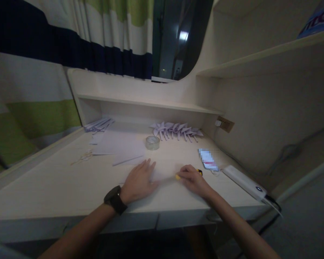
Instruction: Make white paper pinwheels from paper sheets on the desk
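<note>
My left hand point(140, 181), with a dark watch point(115, 200) on its wrist, lies flat on the desk with fingers spread. Under and beside it a pale sheet of paper point(164, 176) blends into the desktop, so its edges are hard to see. My right hand point(191, 179) is closed around a yellow and black utility knife point(177, 177), pointed toward my left hand. Motion blurs the strip between the hands. Just beyond my left fingers rest a thin rolled paper stick point(128, 160) and a roll of clear tape point(152, 143).
Several paper pinwheels point(178, 130) line the back of the desk point(56, 190). White sheets point(118, 138), a pile of paper sticks point(99, 124) and small pale sticks point(82, 157) lie left. A phone point(208, 159) and a white power strip point(244, 182) lie right.
</note>
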A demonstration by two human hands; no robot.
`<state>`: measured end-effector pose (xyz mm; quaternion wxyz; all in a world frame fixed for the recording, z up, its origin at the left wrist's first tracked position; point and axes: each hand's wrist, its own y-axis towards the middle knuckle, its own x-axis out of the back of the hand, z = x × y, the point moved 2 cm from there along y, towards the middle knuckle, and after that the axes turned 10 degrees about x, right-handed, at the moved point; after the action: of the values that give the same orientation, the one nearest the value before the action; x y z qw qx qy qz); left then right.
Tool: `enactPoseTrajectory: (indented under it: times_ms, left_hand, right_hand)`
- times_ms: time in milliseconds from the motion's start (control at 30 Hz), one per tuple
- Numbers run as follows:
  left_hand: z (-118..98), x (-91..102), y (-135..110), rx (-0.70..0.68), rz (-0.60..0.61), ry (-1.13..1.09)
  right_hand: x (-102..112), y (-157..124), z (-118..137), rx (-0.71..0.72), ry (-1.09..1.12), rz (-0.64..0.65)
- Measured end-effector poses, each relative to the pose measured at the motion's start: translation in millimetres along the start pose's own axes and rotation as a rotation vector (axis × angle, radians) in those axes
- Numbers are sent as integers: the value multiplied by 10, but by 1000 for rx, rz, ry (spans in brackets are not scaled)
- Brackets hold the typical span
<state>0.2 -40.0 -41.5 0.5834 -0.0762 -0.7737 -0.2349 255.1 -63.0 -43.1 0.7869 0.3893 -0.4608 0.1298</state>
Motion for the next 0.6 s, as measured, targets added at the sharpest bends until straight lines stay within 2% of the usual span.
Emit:
enactPoseTrajectory:
  times_ms: [133,333,500,600]
  left_hand:
    - [38,-3,-88,7,66,-14]
    - [-44,76,-125,-48,69,-12]
    - [-112,99,-112,-180,134,140]
    - [-94,130,-93,-151,77,103]
  right_hand:
    - [-4,15,-10,15,-23,-59]
    - [36,40,47,-14,-71,-141]
    - [70,11,55,-48,-79,-256]
    - [80,-10,17,-104,-116,-378]
